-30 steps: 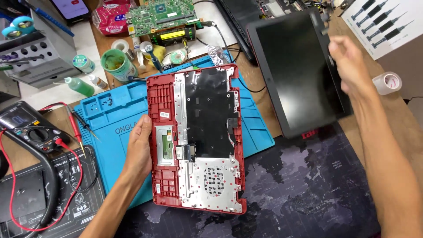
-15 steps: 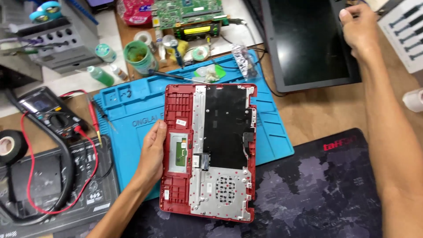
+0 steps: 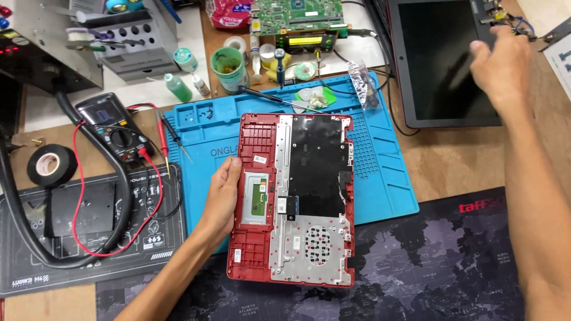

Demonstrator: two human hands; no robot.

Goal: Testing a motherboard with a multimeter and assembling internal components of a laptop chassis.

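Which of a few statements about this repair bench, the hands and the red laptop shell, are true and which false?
1. The left hand grips the red shell by its edge. True.
2. The right hand rests on the shell. False: it is up by the screen panel.
3. The shell lies partly on the blue mat. True.
4. The tape roll sits on the blue mat. False: it lies on the bench, left of the multimeter.
5. A green circuit board lies at the top. True.
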